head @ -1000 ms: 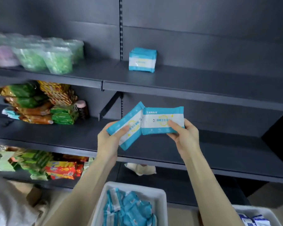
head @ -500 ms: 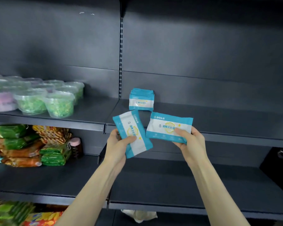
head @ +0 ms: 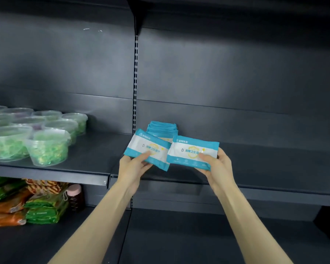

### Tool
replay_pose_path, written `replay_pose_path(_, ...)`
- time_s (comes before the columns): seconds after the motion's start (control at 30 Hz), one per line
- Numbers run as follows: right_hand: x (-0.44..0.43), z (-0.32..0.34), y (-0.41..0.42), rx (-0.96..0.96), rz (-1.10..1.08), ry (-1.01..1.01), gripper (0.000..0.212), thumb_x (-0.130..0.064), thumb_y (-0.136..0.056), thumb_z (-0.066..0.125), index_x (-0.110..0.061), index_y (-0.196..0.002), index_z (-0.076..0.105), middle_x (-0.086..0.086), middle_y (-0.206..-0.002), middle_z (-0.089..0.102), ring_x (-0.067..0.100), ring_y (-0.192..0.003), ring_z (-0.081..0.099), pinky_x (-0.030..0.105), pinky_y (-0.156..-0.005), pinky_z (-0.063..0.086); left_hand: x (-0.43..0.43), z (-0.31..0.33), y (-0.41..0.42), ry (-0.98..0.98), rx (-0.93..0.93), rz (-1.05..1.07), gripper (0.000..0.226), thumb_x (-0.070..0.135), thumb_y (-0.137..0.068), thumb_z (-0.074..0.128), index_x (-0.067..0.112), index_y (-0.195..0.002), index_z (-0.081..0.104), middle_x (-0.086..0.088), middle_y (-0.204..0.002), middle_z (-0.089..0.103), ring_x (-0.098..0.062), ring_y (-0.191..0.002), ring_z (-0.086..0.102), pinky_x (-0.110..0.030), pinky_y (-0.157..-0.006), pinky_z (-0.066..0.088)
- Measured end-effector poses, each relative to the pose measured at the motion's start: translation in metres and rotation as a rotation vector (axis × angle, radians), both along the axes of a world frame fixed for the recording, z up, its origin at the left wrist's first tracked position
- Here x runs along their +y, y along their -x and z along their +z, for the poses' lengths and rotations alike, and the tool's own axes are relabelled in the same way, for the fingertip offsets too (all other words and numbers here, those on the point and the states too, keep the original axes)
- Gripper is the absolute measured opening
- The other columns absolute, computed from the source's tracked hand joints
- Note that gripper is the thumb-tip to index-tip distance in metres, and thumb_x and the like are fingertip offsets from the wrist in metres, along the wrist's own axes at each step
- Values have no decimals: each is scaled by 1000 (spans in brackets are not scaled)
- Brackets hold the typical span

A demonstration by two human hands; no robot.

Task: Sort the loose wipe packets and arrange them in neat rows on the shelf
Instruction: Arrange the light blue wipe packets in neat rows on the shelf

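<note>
- Two wipe packets are up in front of us, the left packet (head: 147, 149) and the right packet (head: 192, 153); both are blue and white; they sit side by side and their inner edges meet in our view; we cannot tell if they really touch.
- Our left hand (head: 133, 166) pinches the left packet, thumb on the front, fingers curled under it; this packet tips down to the right.
- Our right hand (head: 215, 164) pinches the right packet the same way, thumb on the front; this one lies almost level.
- We hold both packets in the air over the dark shelf (head: 274, 164).
- Just behind them a small stack (head: 162, 128) of the same packets stands on that shelf, close to the slotted post (head: 135, 82).
- Off to the left, at the same height, clear tubs (head: 46, 149) with green stuff inside stand in a bunch.
- Down on the lower shelf (head: 179, 244) we see green and orange snack bags (head: 42, 210) in a pile; a brown bottle (head: 75, 197) with a pink cap stands right beside them.
</note>
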State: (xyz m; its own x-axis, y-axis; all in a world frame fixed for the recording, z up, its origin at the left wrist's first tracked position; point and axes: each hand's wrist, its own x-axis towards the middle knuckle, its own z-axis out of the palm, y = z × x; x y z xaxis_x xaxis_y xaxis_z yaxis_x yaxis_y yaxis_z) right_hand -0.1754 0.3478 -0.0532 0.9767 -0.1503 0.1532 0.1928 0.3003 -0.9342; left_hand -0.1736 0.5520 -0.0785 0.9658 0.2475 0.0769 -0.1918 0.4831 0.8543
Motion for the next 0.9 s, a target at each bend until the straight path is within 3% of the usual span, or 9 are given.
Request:
replay_pose_path(0.17,4,5,-56,10,23,19,24,1,-89,60,-9,-109,54,6,-104,69,18,-90,69,30,-70,59,0,3,-57,61,77,14,12,5,-93,54,12,-101,61,-7,-106,69,-20,-98,65,-37,-83,53)
replay_pose_path(0.3,5,2,-96,3,0,105,24,-1,-86,65,-12,-107,57,2,-102,69,14,-89,69,23,-65,57,1,1,-94,-153,101,127,14,2,-84,65,14,-90,61,-9,-98,68,-14,-77,62,-23,-67,48)
replay_pose_path(0.57,2,-5,-149,27,-40,152,26,-3,-85,68,-15,-104,57,0,-99,67,13,-91,67,26,-69,55,12,-7,-143,-363,105,63,21,-10,-83,63,6,-93,53,-14,-107,63,-23,-91,65,-22,-68,59)
replay_pose_path(0.63,2,-6,-157,29,-59,162,25,-3,-85,68,-20,-99,56,-3,-96,66,12,-89,65,26,-71,55,17,-11,-154,-475,124,59,21,-9,-82,66,8,-90,55,-16,-108,64,-22,-87,65,-25,-70,59)
replay_pose_path(0.73,2,-7,-166,43,-75,192,27,-6,-85,69,-21,-103,55,-7,-94,63,11,-87,63,26,-70,55,24,-13,-166,-750,166,121,21,2,-75,76,10,-88,62,-13,-100,70,-25,-89,67,-40,-86,55)
replay_pose_path(0.9,3,-11,-169,30,-47,204,29,-6,-84,70,-19,-106,57,-6,-97,65,10,-91,64,24,-67,55,23,-16,-159,-1131,247,261,38,28,-72,80,12,-101,63,-3,-95,67,-21,-91,63,-32,-80,50)
